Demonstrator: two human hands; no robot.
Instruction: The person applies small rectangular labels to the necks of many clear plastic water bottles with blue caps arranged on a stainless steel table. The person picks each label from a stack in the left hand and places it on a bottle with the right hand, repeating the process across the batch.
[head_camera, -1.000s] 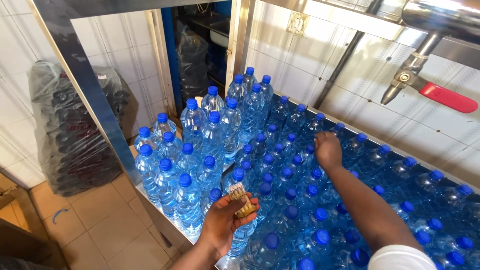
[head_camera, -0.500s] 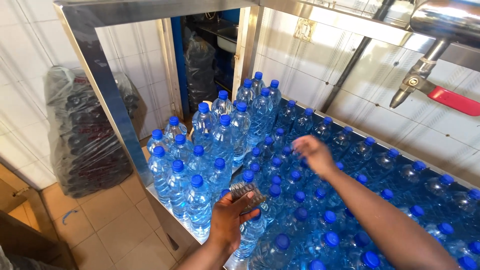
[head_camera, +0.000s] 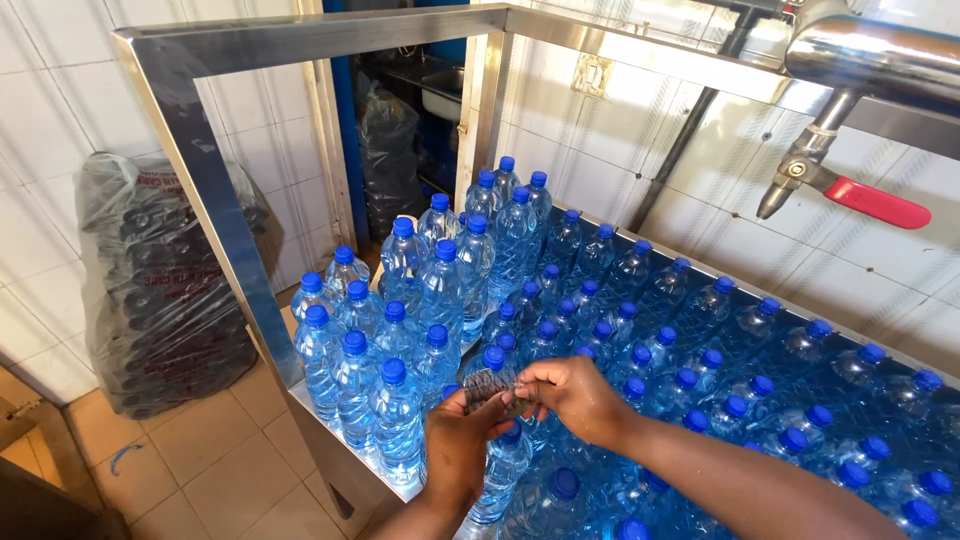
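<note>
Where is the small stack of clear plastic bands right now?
Head view, lower centre: the small stack of clear plastic bands is pinched between the left hand and right hand, above the blue-capped water bottles.

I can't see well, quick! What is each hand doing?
Left hand: closed around a small stack of clear seals.
Right hand: fingers pinching the same stack.

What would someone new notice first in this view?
The crowd of clear plastic water bottles with blue caps filling the steel-framed table. In front, the left hand and right hand meet over a small stack of shiny seals. Upper right, a red-handled valve hangs from a steel pipe.
</note>
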